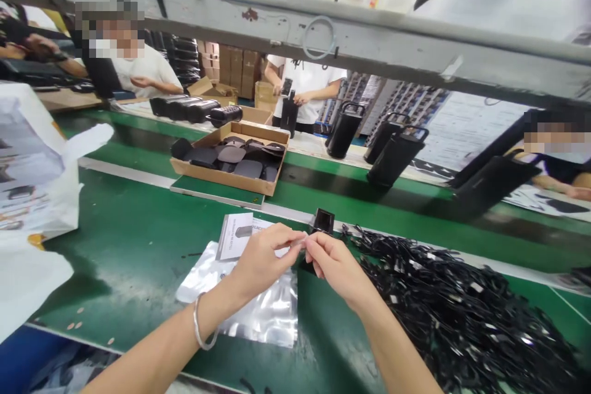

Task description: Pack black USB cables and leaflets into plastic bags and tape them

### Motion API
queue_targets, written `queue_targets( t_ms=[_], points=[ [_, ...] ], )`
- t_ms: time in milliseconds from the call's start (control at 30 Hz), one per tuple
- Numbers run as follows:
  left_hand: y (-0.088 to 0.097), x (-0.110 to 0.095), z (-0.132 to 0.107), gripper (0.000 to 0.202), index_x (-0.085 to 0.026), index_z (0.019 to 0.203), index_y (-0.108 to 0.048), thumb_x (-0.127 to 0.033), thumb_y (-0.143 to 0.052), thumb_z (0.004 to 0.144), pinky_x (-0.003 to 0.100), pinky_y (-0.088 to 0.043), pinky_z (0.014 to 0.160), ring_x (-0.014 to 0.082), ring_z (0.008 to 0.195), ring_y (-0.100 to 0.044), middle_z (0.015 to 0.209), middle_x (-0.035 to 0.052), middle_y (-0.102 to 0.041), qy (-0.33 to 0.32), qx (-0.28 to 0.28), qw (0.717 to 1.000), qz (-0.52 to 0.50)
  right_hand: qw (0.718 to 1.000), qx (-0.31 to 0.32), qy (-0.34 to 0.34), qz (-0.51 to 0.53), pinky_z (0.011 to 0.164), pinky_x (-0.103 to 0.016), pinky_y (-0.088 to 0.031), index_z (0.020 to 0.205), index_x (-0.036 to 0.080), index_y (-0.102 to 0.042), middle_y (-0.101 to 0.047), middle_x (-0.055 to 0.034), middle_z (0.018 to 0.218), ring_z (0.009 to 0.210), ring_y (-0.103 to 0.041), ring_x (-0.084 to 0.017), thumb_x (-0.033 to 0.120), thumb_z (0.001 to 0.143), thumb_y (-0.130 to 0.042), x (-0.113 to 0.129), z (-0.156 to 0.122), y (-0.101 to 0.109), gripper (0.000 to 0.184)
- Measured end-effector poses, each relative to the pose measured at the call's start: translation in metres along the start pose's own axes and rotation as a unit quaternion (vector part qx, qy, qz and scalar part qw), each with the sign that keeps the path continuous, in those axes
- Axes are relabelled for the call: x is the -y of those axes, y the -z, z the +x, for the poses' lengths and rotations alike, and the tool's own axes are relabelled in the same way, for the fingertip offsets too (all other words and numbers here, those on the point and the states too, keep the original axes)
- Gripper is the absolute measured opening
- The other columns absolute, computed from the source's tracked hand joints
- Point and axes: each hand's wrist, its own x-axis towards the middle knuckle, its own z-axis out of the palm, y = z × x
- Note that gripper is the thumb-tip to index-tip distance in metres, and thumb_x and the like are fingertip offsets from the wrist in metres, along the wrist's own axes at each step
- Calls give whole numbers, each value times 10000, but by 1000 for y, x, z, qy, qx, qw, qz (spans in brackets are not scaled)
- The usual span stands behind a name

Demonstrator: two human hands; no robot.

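Observation:
My left hand (265, 252), with a bangle on its wrist, pinches thumb against forefinger. Its tips meet those of my right hand (336, 263), which is closed in a pinch too. Whatever lies between the fingertips is too small to make out. Under my left hand is a silvery plastic bag (265, 317) on the green work surface, with a printed leaflet (234, 237) on top. A small black box-shaped thing (324, 220) stands just behind my right fingers. To the right spreads a large heap of black cables (462, 301).
A cardboard tray (221, 175) of dark flat pieces sits beyond my hands. Tall black cylinders with handles (344, 129) stand along the far side. A white bag (41, 160) is at left. Several co-workers face me (307, 92); a grey beam (277, 18) crosses above.

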Motion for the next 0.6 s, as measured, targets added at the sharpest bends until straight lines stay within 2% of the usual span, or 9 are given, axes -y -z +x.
queue_targets(
  t_ms=[133, 233, 300, 367, 467, 533, 600],
  points=[
    [6, 1, -10, 237, -153, 1012, -580, -121, -492, 794, 229, -482, 706, 111, 807, -550, 889, 37, -598, -68, -25, 992, 105, 999, 28, -29, 17, 454, -180, -267, 661, 132, -464, -388, 40, 483, 444, -357, -54, 307, 849, -403, 4, -3, -7, 264],
    [11, 1, -17, 287, -149, 1046, -550, -111, -534, 762, 226, -473, 724, 117, 837, -541, 917, 47, -561, -100, -29, 986, 132, 988, 51, -54, 135, 422, -169, -221, 682, 121, -475, -381, 42, 517, 417, -307, -31, 289, 831, -454, 6, -5, -13, 225],
    [15, 2, -21, 277, -151, 1054, -537, -132, -543, 778, 223, -469, 742, 119, 853, -541, 933, 52, -553, -125, -35, 980, 153, 962, 77, -86, 249, 391, -161, -161, 737, 114, -506, -349, 52, 540, 387, -222, -7, 264, 810, -495, 5, -7, -17, 167],
    [18, 6, -23, 241, -150, 1060, -529, -145, -496, 822, 215, -470, 744, 114, 850, -548, 936, 54, -561, -141, -39, 973, 179, 922, 104, -117, 353, 370, -153, -114, 819, 112, -543, -296, 64, 543, 374, -149, 5, 227, 791, -522, 2, -7, -20, 120],
    [22, 13, -29, 244, -146, 1062, -529, -111, -416, 850, 206, -475, 731, 108, 834, -559, 920, 53, -571, -137, -31, 967, 214, 869, 122, -156, 454, 350, -143, -98, 867, 105, -576, -237, 71, 536, 368, -121, 11, 195, 756, -563, -3, -8, -27, 144],
    [26, 16, -36, 281, -136, 1056, -540, -64, -395, 827, 207, -477, 712, 113, 814, -561, 906, 59, -570, -124, -19, 965, 232, 854, 125, -175, 474, 348, -140, -111, 864, 108, -592, -267, 67, 546, 367, -135, 17, 204, 740, -588, -6, -11, -33, 157],
    [31, 16, -45, 319, -131, 1029, -566, -19, -396, 783, 198, -475, 666, 113, 758, -561, 885, 58, -574, -109, -2, 963, 246, 866, 137, -188, 443, 356, -138, -137, 881, 121, -610, -335, 57, 568, 369, -167, 23, 241, 737, -608, -8, -17, -40, 188]
  ],
)
